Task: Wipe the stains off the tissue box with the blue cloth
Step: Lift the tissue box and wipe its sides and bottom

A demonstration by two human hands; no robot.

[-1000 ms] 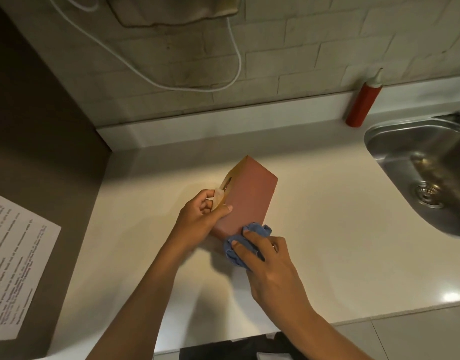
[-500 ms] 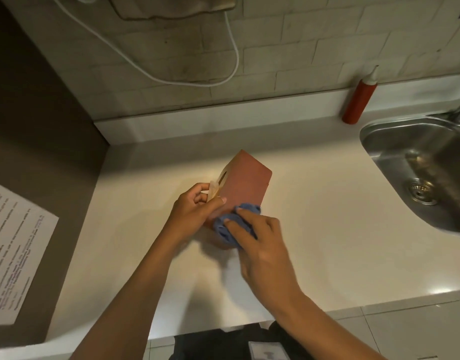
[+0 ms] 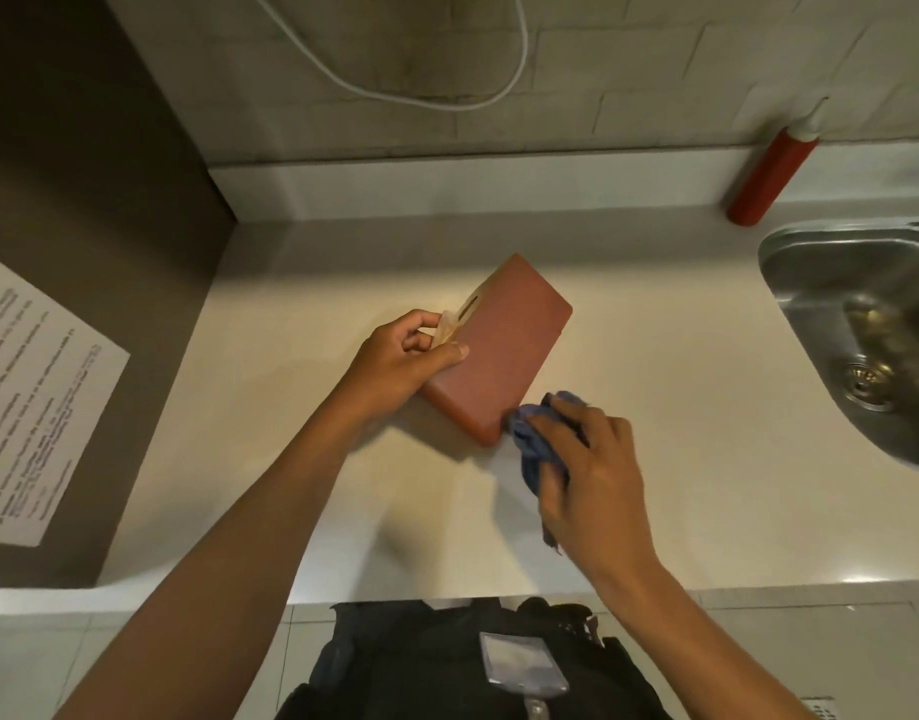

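A reddish-brown tissue box (image 3: 504, 350) lies tipped on its side on the pale counter (image 3: 655, 356), its slot with a tissue sticking out facing left. My left hand (image 3: 405, 366) grips the box at its near left end, thumb on the broad face. My right hand (image 3: 587, 470) holds a bunched blue cloth (image 3: 535, 444) and presses it against the box's near right corner.
A red squeeze bottle (image 3: 769, 168) stands at the back right by the tiled wall. A steel sink (image 3: 862, 324) is set into the counter on the right. A dark side panel with a printed sheet (image 3: 26, 407) borders the left. A white cable (image 3: 436, 90) hangs on the wall.
My right hand has slid the blue cloth from the box's near face to its near right corner. The left hand keeps its grip on the box.
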